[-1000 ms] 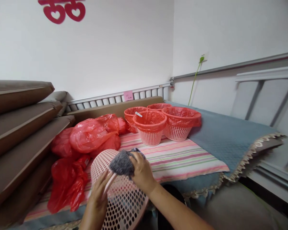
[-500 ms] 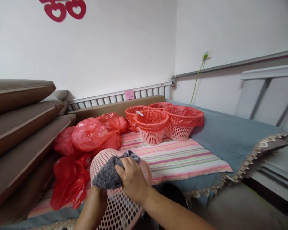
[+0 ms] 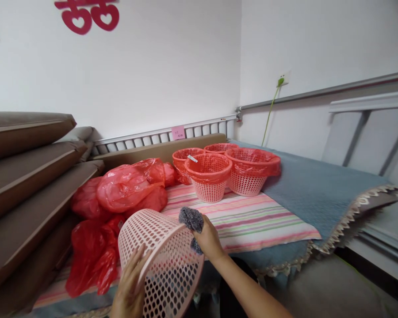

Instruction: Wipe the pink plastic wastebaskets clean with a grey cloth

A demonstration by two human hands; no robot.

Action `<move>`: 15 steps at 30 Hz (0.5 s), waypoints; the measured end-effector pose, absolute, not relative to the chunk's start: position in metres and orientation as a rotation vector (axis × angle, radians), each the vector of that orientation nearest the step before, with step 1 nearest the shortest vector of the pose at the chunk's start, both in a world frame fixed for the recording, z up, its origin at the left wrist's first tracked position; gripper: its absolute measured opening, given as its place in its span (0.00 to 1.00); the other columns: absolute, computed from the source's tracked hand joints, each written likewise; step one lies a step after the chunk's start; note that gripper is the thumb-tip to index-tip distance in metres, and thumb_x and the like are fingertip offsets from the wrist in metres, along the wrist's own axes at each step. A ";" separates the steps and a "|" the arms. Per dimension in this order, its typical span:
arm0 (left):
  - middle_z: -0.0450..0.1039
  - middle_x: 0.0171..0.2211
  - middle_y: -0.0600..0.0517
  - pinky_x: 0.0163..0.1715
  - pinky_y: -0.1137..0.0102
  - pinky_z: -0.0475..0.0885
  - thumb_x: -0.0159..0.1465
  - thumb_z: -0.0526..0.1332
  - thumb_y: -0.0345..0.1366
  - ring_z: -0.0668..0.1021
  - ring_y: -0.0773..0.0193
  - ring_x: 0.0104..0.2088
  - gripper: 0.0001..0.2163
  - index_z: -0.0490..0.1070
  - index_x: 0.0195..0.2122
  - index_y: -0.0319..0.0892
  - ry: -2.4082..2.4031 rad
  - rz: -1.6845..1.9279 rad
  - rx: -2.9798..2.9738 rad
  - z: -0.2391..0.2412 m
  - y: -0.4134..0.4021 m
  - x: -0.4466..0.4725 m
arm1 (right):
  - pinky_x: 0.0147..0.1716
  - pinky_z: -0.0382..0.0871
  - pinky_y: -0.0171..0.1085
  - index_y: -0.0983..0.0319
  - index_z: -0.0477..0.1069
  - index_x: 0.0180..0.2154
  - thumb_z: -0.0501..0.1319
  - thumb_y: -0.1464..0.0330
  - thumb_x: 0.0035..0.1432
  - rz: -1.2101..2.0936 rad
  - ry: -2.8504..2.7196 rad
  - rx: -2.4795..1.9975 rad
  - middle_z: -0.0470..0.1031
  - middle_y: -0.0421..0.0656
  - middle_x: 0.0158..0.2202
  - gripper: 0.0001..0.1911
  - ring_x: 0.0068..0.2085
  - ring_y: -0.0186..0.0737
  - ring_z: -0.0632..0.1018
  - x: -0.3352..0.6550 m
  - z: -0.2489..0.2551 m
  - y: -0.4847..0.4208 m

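Observation:
A pale pink perforated basket (image 3: 159,256) lies tilted on its side at the near edge of the bed, its rim toward me. My left hand (image 3: 129,287) rests against the basket's rim and wall, fingers spread around it. My right hand (image 3: 209,238) is closed on a grey fuzzy cloth (image 3: 190,219) and presses it to the basket's upper right rim.
Several red-lined baskets (image 3: 208,174) stand grouped on a striped sheet (image 3: 252,216). Red plastic bags (image 3: 126,185) are heaped to the left. Brown cushions (image 3: 23,176) are stacked at far left. A blue blanket (image 3: 318,190) covers the right side, with a grey bed frame (image 3: 368,128) behind.
My right hand has swept the grey cloth from the top of the basket to its right rim. The basket has tipped further, and my left hand has come up onto its rim.

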State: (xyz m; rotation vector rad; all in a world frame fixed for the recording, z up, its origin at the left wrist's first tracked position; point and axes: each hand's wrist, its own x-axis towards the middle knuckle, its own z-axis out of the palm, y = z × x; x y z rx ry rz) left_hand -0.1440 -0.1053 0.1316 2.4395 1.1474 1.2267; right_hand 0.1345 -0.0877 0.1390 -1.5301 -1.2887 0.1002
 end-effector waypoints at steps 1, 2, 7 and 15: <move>0.62 0.61 0.49 0.58 0.54 0.62 0.62 0.53 0.31 0.64 0.54 0.61 0.21 0.66 0.56 0.50 1.165 1.199 2.470 0.136 -0.103 -0.142 | 0.44 0.68 0.40 0.63 0.67 0.46 0.57 0.78 0.45 0.043 -1.330 -1.522 0.71 0.46 0.41 0.22 0.44 0.43 0.73 0.130 0.146 -0.093; 0.63 0.60 0.48 0.58 0.53 0.63 0.62 0.53 0.31 0.65 0.53 0.60 0.21 0.66 0.56 0.49 1.180 1.171 2.495 0.142 -0.099 -0.139 | 0.44 0.68 0.40 0.63 0.67 0.46 0.57 0.78 0.44 -0.032 -1.395 -1.506 0.70 0.47 0.42 0.24 0.44 0.43 0.72 0.123 0.156 -0.098; 0.73 0.51 0.45 0.56 0.57 0.66 0.59 0.50 0.27 0.71 0.54 0.56 0.21 0.72 0.51 0.43 1.081 1.168 2.519 0.170 -0.094 -0.111 | 0.43 0.65 0.43 0.60 0.70 0.42 0.55 0.79 0.48 -0.411 -1.777 -1.374 0.69 0.47 0.41 0.18 0.43 0.45 0.68 0.082 0.208 -0.131; 0.70 0.54 0.48 0.58 0.59 0.64 0.59 0.58 0.35 0.68 0.53 0.58 0.15 0.74 0.47 0.47 1.091 1.312 2.190 0.146 -0.113 -0.110 | 0.44 0.66 0.43 0.60 0.69 0.46 0.56 0.78 0.48 -0.386 -1.756 -1.303 0.68 0.47 0.47 0.21 0.46 0.44 0.68 0.100 0.194 -0.131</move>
